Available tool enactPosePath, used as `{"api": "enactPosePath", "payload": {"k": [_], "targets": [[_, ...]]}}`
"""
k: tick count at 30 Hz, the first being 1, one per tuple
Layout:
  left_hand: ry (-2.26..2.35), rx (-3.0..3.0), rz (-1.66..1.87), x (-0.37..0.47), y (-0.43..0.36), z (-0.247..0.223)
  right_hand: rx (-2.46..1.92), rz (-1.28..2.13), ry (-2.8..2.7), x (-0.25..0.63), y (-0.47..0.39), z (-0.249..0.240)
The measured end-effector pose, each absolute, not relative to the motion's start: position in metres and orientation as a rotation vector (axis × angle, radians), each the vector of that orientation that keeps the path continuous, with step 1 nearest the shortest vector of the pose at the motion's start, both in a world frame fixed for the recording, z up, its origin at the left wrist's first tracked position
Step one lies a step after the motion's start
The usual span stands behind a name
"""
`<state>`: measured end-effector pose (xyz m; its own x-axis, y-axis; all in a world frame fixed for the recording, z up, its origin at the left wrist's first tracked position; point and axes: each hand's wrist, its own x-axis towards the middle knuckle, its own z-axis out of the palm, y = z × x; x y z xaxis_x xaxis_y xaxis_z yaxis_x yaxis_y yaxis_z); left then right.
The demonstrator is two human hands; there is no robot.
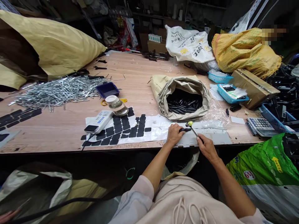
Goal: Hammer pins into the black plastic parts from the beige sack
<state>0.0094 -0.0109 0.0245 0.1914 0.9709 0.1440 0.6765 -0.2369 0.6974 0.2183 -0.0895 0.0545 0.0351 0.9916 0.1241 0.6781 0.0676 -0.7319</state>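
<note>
My left hand [174,134] is closed around a slim black piece [185,129], pinning it low over the work surface near the table's front edge. In my right hand [207,147] is a small hammer [193,130] with a metal shaft and a yellow-green face on its head. The hammer head is right by the far end of the black piece; whether they touch I cannot tell. Under both hands lies a pale grey board [210,137]. Just beyond them, a rolled-down sack [161,93] holds many similar black pieces [184,104].
Left of my hands are black adhesive pads [137,129] on white sheets, a white device [101,119], a glass jar [118,107] and a navy tray [107,90]. Metal rods [63,90] are heaped farther left. A calculator [261,127] and green sack [259,155] are on the right.
</note>
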Motion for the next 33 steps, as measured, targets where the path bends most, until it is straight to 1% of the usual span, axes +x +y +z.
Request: {"api": "enactPosePath", "payload": {"k": [4,6,8,12,16,19,22,24,27,31,33], "targets": [[1.537,2.001,0.811,0.008,-0.012,0.024,-1.583,0.975,-1.275,0.234,-0.054,0.056],[1.526,2.012,0.825,0.008,-0.012,0.023,-1.511,1.094,-1.057,0.238,-0.042,0.052],[1.507,2.017,0.853,0.007,-0.011,0.023,-1.472,1.104,-0.948,0.240,-0.036,0.049],[1.418,2.048,0.997,0.005,-0.021,0.033,-1.452,1.105,-0.933,0.239,-0.036,0.046],[1.172,2.210,1.166,-0.004,-0.063,0.045,-1.446,1.136,-0.929,0.239,-0.038,0.047],[1.020,2.333,1.102,-0.015,-0.105,0.040,-1.450,1.130,-0.934,0.239,-0.037,0.046],[1.072,2.378,0.941,-0.020,-0.135,0.027,-1.458,1.120,-0.951,0.239,-0.037,0.045],[1.132,2.357,0.864,-0.018,-0.138,0.025,-1.457,1.119,-0.952,0.239,-0.038,0.044],[1.246,2.253,0.896,-0.006,-0.111,0.040,-1.455,1.123,-0.940,0.238,-0.038,0.045],[1.608,2.013,0.986,0.011,-0.028,0.082,-1.463,1.121,-0.927,0.237,-0.038,0.047],[1.848,1.916,0.911,0.014,0.016,0.102,-1.461,1.122,-0.927,0.237,-0.038,0.048]]}}
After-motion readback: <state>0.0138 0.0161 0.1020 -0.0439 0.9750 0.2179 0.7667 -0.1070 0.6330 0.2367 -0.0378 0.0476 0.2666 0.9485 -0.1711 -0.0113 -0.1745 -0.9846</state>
